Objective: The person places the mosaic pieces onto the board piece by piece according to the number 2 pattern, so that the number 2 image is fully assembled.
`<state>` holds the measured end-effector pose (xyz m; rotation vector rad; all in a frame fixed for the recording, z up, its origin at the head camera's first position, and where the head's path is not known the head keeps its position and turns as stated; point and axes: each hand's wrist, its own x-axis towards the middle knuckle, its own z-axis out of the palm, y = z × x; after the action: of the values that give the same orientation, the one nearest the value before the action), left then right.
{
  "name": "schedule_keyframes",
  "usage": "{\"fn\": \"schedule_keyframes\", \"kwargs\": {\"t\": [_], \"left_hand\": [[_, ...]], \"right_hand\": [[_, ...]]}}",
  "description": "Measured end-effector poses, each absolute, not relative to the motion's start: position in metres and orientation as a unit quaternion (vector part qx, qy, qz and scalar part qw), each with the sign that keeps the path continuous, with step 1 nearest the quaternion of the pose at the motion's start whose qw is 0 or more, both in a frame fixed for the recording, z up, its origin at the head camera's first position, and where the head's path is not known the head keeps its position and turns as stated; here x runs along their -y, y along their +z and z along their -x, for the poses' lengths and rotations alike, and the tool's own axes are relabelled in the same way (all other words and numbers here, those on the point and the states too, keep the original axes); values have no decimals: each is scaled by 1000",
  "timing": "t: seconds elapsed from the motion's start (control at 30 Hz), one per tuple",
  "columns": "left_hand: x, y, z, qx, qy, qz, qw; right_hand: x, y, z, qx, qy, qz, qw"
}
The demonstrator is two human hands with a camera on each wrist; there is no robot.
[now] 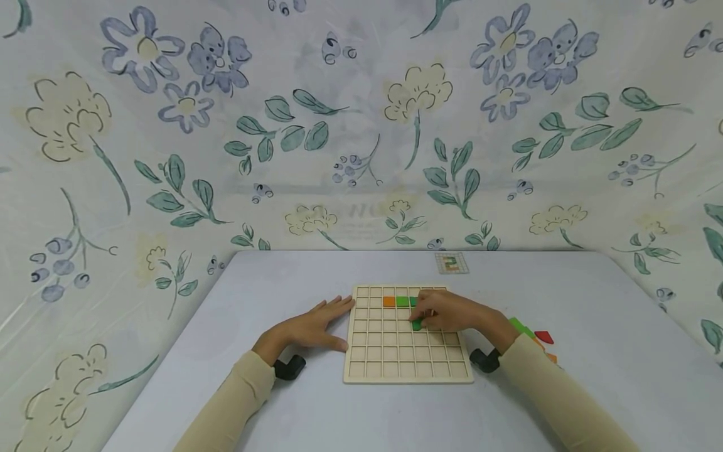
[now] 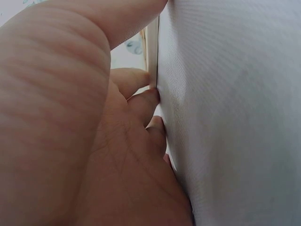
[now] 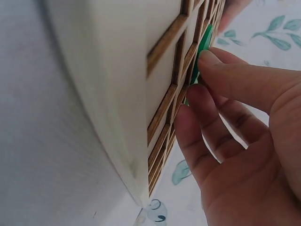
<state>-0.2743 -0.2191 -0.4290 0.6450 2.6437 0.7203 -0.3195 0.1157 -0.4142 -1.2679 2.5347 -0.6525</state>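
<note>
Wooden grid board (image 1: 407, 380) in the middle of the white table (image 1: 316, 402), and we'd call this early days. Three tiles sit side by side in a row near the far edge: an orange tile (image 1: 389, 302), a light green tile (image 1: 402, 302) and a teal tile (image 1: 413, 302) that's partly hidden by the fingers. Most of the cells we can see are bare.

Our right hand (image 1: 446, 311) has a dark green tile (image 1: 417, 325) pinched between thumb and finger, over the board just on the near side of that row. From the right wrist view it looks tilted against the grid, and we can't tell whether any of it is down in a cell. So we'd count that one as not yet placed.

Our left hand (image 1: 313, 325) has its fingers straight, thumb well apart from them, tips touching the board's left edge (steadying it, we reckon).

What's left? Probably the loose pieces beside the right forearm: green pieces (image 1: 521, 327), a red piece (image 1: 543, 337) and orange pieces (image 1: 552, 358), partly covered by the sleeve. Behind the board lies a small pattern card (image 1: 452, 263), too tiny for us to read properly, so we can't say exactly how many remain.
</note>
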Motion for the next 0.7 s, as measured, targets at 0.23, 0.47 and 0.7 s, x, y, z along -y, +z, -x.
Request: {"fn": "schedule_keyframes", "kwargs": {"t": [0.23, 0.47, 0.7], "left_hand": [[218, -427, 274, -926, 257, -223, 165], [220, -429, 275, -923, 258, -234, 164], [220, -431, 276, -924, 254, -236, 160]], "right_hand": [[-117, -416, 320, -859, -233, 442, 110], [-117, -417, 320, -859, -231, 446, 101], [-118, -417, 319, -857, -237, 446, 100]]}}
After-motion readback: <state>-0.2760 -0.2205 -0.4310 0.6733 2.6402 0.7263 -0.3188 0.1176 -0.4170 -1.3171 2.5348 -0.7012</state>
